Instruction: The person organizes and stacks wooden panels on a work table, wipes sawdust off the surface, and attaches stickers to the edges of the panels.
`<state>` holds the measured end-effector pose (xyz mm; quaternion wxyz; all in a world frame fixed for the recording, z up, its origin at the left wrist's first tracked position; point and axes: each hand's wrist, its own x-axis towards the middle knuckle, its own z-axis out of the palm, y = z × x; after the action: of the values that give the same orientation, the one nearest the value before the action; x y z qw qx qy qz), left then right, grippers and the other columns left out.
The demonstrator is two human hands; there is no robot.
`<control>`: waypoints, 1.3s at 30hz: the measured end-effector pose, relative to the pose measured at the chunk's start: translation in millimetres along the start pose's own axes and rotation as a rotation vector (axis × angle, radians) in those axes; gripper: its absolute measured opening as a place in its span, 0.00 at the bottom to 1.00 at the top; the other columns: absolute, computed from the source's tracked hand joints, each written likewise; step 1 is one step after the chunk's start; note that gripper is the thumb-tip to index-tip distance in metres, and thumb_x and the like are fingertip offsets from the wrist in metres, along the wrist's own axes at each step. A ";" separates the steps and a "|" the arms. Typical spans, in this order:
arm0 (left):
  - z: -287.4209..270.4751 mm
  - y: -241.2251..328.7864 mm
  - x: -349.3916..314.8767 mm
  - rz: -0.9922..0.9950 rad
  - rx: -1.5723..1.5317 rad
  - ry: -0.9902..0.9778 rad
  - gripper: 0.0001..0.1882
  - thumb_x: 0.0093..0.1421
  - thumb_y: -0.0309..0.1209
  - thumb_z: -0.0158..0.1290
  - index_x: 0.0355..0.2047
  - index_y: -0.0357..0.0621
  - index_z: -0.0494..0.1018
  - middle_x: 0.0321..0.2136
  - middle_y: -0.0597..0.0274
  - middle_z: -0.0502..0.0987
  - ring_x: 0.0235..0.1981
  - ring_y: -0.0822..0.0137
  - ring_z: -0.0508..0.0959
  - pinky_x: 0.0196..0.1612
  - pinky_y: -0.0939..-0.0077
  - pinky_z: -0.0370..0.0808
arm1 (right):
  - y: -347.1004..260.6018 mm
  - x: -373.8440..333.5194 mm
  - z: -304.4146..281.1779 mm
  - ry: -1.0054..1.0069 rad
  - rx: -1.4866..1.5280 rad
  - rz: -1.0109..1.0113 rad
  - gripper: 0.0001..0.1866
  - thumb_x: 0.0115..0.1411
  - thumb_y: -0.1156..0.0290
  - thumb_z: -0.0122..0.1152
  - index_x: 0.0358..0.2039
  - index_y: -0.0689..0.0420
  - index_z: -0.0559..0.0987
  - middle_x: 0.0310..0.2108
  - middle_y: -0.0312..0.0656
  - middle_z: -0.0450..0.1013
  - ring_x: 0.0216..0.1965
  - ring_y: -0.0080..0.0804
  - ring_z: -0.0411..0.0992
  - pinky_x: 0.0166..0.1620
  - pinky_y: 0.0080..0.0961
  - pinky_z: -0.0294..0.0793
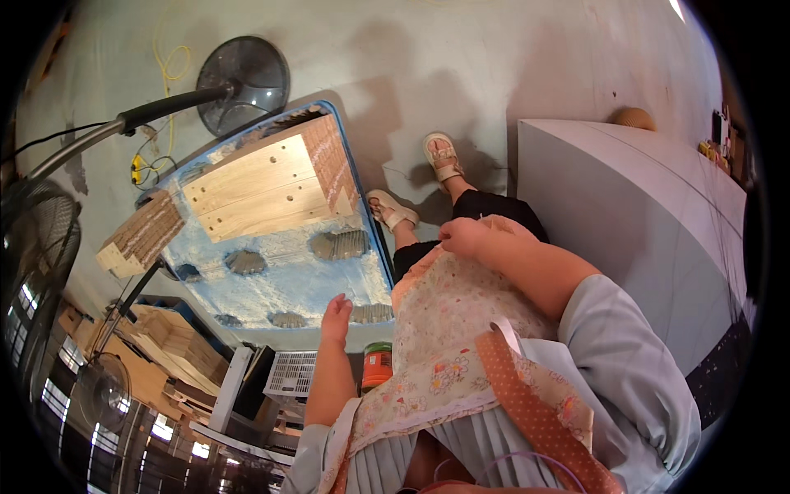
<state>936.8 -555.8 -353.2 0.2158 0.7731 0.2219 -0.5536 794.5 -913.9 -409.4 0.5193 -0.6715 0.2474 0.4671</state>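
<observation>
My left hand [337,319] hangs in the air near the near edge of a blue pallet [284,284], its fingers loosely bent and apart, with nothing visible in it. My right hand [466,238] is closed in front of my body at the lower edge of a flowered apron [448,317]. Its fingers seem to pinch the apron cloth, though their tips are partly hidden. A stack of pale wooden boards [257,188] with drilled holes stands on the pallet, beyond my left hand. Another, smaller stack of wood pieces [144,233] lies at the pallet's left.
A large grey-white panelled block [621,206] stands close on my right. A fan's round black base [243,86] and pole are at the far left. Near my left forearm are a red-and-green tin [377,368] and a white plastic crate [290,373]. Yellow cable [169,70] lies on the floor.
</observation>
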 end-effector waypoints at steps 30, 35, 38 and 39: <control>-233.6 40.3 388.4 0.082 -0.629 0.363 0.29 0.62 0.41 0.42 0.61 0.42 0.58 0.58 0.56 0.64 0.59 0.57 0.64 0.61 0.62 0.58 | -89.1 296.3 113.2 0.378 0.813 -0.158 0.47 0.41 0.72 0.72 0.59 0.62 0.54 0.52 0.49 0.63 0.56 0.37 0.61 0.57 0.24 0.59; -232.2 37.8 388.5 0.068 -0.646 0.347 0.29 0.62 0.41 0.42 0.61 0.42 0.58 0.58 0.56 0.65 0.58 0.56 0.64 0.60 0.61 0.59 | -87.2 290.8 88.6 0.287 0.722 -0.103 0.53 0.39 0.69 0.73 0.62 0.62 0.51 0.55 0.50 0.62 0.57 0.39 0.60 0.59 0.24 0.57; -227.6 34.4 394.2 0.061 -0.661 0.328 0.28 0.63 0.41 0.42 0.61 0.42 0.58 0.58 0.56 0.65 0.58 0.56 0.64 0.60 0.61 0.59 | -84.1 292.0 87.7 0.300 0.767 -0.130 0.57 0.38 0.68 0.74 0.64 0.62 0.47 0.57 0.51 0.60 0.59 0.39 0.59 0.60 0.24 0.55; -227.6 34.9 397.0 0.061 -0.665 0.320 0.28 0.63 0.41 0.42 0.61 0.42 0.58 0.58 0.56 0.65 0.58 0.56 0.64 0.60 0.61 0.60 | -83.5 294.0 88.7 0.318 0.787 -0.146 0.58 0.38 0.68 0.74 0.64 0.62 0.46 0.58 0.52 0.59 0.59 0.39 0.58 0.60 0.23 0.55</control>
<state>1244.7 -410.8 -661.1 0.4342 0.7438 0.3975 -0.3165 959.6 -758.4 -632.7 0.7229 -0.5017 0.4356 0.1897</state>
